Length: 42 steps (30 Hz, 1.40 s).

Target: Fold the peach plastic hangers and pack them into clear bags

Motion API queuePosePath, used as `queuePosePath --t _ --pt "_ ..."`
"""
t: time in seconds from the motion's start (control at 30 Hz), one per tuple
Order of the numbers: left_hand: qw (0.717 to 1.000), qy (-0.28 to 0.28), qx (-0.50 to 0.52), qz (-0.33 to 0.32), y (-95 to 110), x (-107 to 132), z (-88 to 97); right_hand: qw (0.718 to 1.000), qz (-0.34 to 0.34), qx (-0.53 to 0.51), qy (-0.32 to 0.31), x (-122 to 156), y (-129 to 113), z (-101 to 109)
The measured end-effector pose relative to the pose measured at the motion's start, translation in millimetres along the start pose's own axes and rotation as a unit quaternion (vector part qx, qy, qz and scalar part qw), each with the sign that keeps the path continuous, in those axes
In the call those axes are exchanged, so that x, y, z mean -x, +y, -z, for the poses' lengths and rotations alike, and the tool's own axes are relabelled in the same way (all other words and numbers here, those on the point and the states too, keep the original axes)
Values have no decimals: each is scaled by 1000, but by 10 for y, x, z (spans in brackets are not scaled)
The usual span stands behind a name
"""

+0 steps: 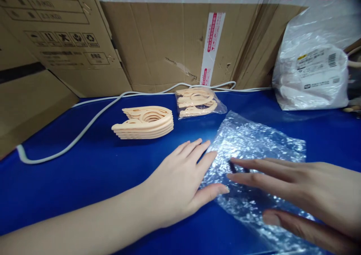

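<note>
A crinkled sheet of clear bubble wrap [262, 142] lies spread on the blue tabletop. My left hand [186, 176] rests palm down at its left edge, fingers stretched out and the thumb reaching over the plastic. Over the right part of the sheet is my right hand [304, 195], its fingers extended and apart; whether they touch the plastic I cannot tell. Beyond my left hand sits a stack of several cream folding hangers [143, 123]. To the right of that stack, more cream hangers lie in a clear plastic bag [199, 103].
Large cardboard boxes [169, 41] stand along the back, with another box [28, 104] at the left. A white cable [96, 119] snakes over the blue tabletop [93, 187]. At the back right stands a white plastic package [313, 71] with a label.
</note>
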<state>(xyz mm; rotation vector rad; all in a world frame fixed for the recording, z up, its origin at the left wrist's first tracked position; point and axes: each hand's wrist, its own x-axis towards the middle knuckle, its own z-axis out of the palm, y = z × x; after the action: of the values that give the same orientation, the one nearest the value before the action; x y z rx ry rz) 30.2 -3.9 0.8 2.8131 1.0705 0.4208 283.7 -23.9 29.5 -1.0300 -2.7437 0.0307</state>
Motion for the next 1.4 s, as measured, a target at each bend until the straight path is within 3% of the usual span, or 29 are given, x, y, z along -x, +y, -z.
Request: queuePosePath --t 0.03,0.1,0.27,0.4,0.53,0.67,0.83,1.0,1.2,1.4 --pt "1000 2 -6 3 -13 21 -1 997 41 -7 -68 -61 27 48" --pt "1000 4 -29 7 -51 37 18 988 77 -2 -131 -159 190 130" --pt "988 51 -145 19 -96 26 125 989 82 -18 -121 -308 580 82" --pt "979 89 -184 17 -47 78 117 994 57 51 -81 -333 476 -135" --pt "991 38 -128 24 -56 145 59 986 22 164 6 -352 309 -190" --pt "997 -35 -64 19 -133 170 47 992 33 117 36 -425 380 -105" --pt "997 -63 -36 -10 -223 170 106 996 86 -13 -17 -452 517 -194" --pt "994 -93 -57 -30 -277 194 271 996 41 -26 -79 -381 533 -309" --pt "987 -140 -63 -49 -306 209 415 998 -11 42 -54 -244 702 -330" --pt "988 -139 -42 -45 -320 204 369 986 -35 161 5 -145 975 -242"
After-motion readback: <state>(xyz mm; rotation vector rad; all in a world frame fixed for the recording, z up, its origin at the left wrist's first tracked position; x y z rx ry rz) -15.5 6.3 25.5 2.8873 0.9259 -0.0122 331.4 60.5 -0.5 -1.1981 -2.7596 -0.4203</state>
